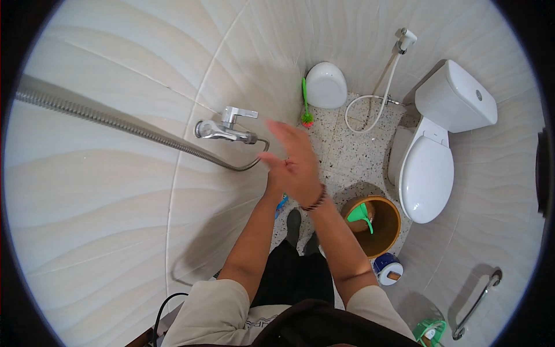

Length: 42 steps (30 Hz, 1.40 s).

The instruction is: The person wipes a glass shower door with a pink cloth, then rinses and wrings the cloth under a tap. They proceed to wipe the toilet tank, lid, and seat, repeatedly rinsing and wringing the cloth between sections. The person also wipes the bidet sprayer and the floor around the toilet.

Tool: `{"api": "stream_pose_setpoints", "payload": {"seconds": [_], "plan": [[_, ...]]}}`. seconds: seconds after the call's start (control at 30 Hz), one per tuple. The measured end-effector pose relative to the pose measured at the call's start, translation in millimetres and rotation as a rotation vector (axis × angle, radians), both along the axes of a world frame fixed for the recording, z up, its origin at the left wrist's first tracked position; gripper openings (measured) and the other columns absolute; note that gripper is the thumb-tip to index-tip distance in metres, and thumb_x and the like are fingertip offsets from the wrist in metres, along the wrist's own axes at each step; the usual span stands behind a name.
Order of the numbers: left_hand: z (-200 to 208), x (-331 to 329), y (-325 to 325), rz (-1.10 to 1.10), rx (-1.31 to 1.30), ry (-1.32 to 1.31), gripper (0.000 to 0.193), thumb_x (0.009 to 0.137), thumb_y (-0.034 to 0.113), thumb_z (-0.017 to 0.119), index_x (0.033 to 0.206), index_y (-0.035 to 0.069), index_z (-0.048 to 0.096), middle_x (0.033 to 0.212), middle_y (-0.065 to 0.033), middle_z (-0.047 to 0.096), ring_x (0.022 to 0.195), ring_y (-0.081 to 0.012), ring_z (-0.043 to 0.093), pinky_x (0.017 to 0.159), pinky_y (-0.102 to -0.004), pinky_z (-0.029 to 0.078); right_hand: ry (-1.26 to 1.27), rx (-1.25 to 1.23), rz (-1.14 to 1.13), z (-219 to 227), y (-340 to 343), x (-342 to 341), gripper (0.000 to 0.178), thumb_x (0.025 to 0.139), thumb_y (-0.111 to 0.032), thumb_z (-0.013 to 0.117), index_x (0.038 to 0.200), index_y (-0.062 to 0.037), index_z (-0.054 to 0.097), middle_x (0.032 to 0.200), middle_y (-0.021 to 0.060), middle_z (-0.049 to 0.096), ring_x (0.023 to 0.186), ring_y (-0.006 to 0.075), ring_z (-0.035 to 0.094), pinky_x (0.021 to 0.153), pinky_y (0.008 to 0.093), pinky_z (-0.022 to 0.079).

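Both my hands are raised together beside a chrome wall tap (pixel 231 133). My right hand (pixel 300 168), with a dark bead bracelet (pixel 315 198) at its wrist, lies across my left hand (pixel 275 184). Its fingers stretch out toward the tap lever, slightly smeared by motion, and I see no object in them. Most of my left hand is hidden behind the right one, so its fingers do not show clearly. From the tap a metal shower hose (pixel 115 120) curves down and runs off to the left along the wall.
A white toilet (pixel 428 179) stands at the right. Near my right forearm is a brown bucket (pixel 395 231) holding a green dipper (pixel 359 215), beside a blue-and-white tub (pixel 392 274). A green brush (pixel 305 101), white lid-like piece (pixel 326 85) and bidet sprayer (pixel 407 40) are farther off.
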<state>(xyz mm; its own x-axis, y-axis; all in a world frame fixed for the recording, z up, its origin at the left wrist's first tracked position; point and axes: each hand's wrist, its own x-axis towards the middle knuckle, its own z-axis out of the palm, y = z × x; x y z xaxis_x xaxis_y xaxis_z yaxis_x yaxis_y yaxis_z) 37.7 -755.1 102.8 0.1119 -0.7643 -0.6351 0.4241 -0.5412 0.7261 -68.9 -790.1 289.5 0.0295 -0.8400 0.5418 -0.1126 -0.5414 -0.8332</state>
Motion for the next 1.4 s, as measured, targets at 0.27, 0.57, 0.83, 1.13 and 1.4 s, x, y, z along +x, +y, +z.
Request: {"api": "stream_pose_setpoints", "payload": {"seconds": [0.27, 0.57, 0.83, 1.13, 1.4], "plan": [[50, 4, -26, -0.047, -0.145, 0.129, 0.024, 0.078, 0.001, 0.06, 0.101, 0.003, 0.054, 0.089, -0.003, 0.06, 0.08, -0.0091, 0.058, 0.071, -0.022, 0.047, 0.295, -0.335, -0.025, 40, -42, 30, 0.023, 0.072, -0.017, 0.069, 0.093, -0.0089, 0.066, 0.083, 0.0027, 0.064, 0.076, 0.0217, 0.059, 0.069, 0.0337, 0.043], [77, 8, -33, -0.065, -0.229, 0.188, 0.02, 0.081, 0.002, 0.059, 0.102, 0.002, 0.056, 0.092, -0.0047, 0.062, 0.081, -0.0095, 0.059, 0.076, -0.0229, 0.048, 0.134, 0.269, -0.03, 22, -110, 36, 0.024, 0.082, -0.023, 0.062, 0.095, -0.0034, 0.065, 0.091, 0.0103, 0.065, 0.079, 0.0199, 0.062, 0.07, 0.0278, 0.046], [81, 12, -37, -0.157, -0.348, 0.048, 0.026, 0.082, 0.001, 0.059, 0.108, 0.0, 0.057, 0.096, -0.0056, 0.063, 0.085, -0.0104, 0.059, 0.077, -0.0234, 0.047, 0.301, 0.916, 0.57, -96, -54, -45, 0.031, 0.08, -0.031, 0.066, 0.096, -0.0042, 0.067, 0.093, 0.0083, 0.064, 0.083, 0.0157, 0.057, 0.081, 0.028, 0.044], [66, 19, -40, -0.127, -0.431, 0.013, 0.018, 0.082, -0.001, 0.057, 0.1, 0.001, 0.055, 0.1, -0.0098, 0.062, 0.09, -0.0146, 0.059, 0.081, -0.0269, 0.046, 0.47, 0.595, 0.476, -109, -44, -58, 0.021, 0.074, -0.018, 0.072, 0.088, -0.0034, 0.065, 0.089, 0.0056, 0.061, 0.086, 0.0145, 0.054, 0.081, 0.0278, 0.043], [52, 28, -41, -0.088, -0.402, 0.028, 0.021, 0.085, -0.001, 0.051, 0.105, 0.004, 0.051, 0.098, -0.0074, 0.059, 0.088, -0.0143, 0.057, 0.081, -0.0273, 0.045, 0.19, 0.939, 0.414, -112, -44, -59, 0.011, 0.079, -0.007, 0.064, 0.089, -0.0032, 0.062, 0.078, 0.003, 0.061, 0.071, 0.0117, 0.055, 0.071, 0.0247, 0.046]]}}
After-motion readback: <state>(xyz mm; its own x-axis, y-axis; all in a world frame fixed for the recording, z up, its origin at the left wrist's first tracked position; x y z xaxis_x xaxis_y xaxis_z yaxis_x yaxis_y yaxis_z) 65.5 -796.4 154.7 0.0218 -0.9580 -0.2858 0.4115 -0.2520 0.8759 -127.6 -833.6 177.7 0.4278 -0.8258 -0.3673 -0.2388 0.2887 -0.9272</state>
